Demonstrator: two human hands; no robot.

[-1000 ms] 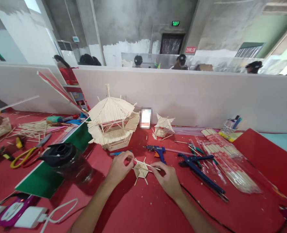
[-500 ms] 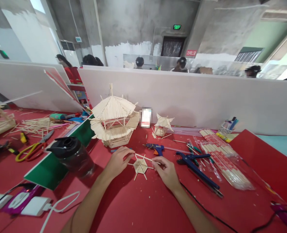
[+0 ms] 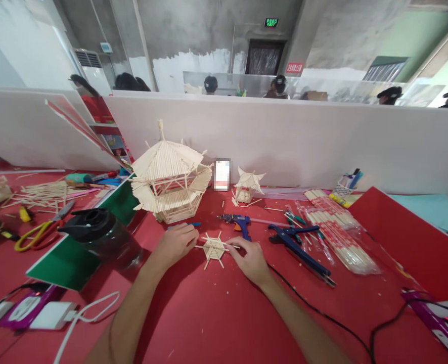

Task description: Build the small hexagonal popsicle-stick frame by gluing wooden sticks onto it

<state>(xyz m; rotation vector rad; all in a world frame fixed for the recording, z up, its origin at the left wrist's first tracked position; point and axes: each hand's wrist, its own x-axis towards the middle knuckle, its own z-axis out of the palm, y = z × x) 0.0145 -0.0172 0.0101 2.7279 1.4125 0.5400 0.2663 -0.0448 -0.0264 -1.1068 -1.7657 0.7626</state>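
A small hexagonal web of thin wooden sticks (image 3: 214, 248), with spokes poking out all round, lies flat on the red table between my hands. My left hand (image 3: 178, 242) is closed just left of it, fingertips curled near the left spoke; whether anything is pinched there is hidden. At the right side, my right hand (image 3: 250, 259) pinches a thin wooden stick (image 3: 233, 246) between thumb and forefinger, close to the right spoke. Behind the web lies a blue glue gun (image 3: 241, 222). A large stick pavilion (image 3: 171, 177) and a small one (image 3: 249, 186) stand farther back.
A dark water bottle (image 3: 104, 237) and scissors (image 3: 44, 230) stand to the left. On the right lie a blue cutter (image 3: 300, 253), bagged stick bundles (image 3: 338, 232) and a black cable (image 3: 303, 298). A white partition (image 3: 284, 141) closes off the back.
The stick that spanned between both hands above the web no longer reaches my left hand. My left fingers have curled in, and my right hand has lowered beside the web. The view has shifted.
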